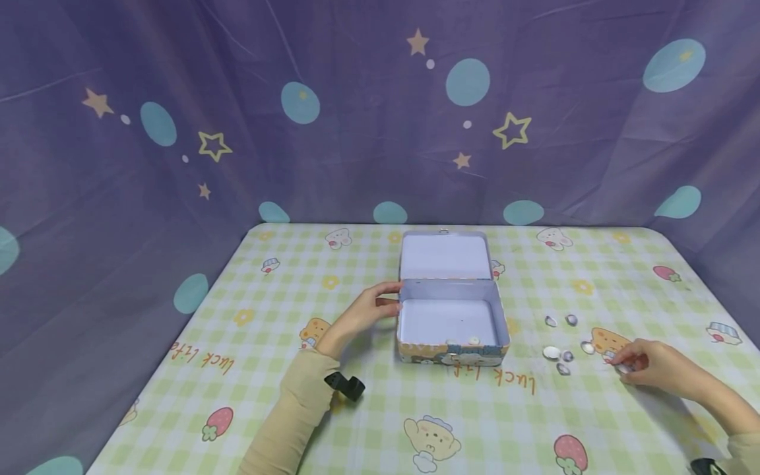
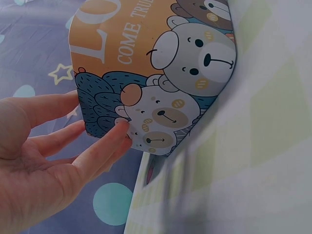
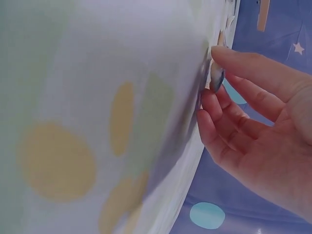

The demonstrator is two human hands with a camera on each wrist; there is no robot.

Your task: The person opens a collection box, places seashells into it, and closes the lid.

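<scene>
A printed tin box (image 1: 454, 356) stands on the table with its hinged lid (image 1: 444, 256) tipped back. My left hand (image 1: 375, 307) rests its extended fingers against the box's left side, where bears and orange print show in the left wrist view. Over to the right, my right hand (image 1: 656, 366) pinches a seashell (image 3: 217, 77) between thumb and fingers, low over the cloth. Left of that hand lie several loose shells, among them a white shell (image 1: 551, 353) and a darker shell (image 1: 571, 320). Small pale pieces (image 1: 474, 340) sit inside the box by its front wall.
A green-and-white checked cloth (image 1: 356, 422) with cartoon prints covers the table. Behind and to the sides hangs a purple curtain (image 1: 368, 158) with stars and ovals. A black strap mount (image 1: 346, 386) is on the left wrist.
</scene>
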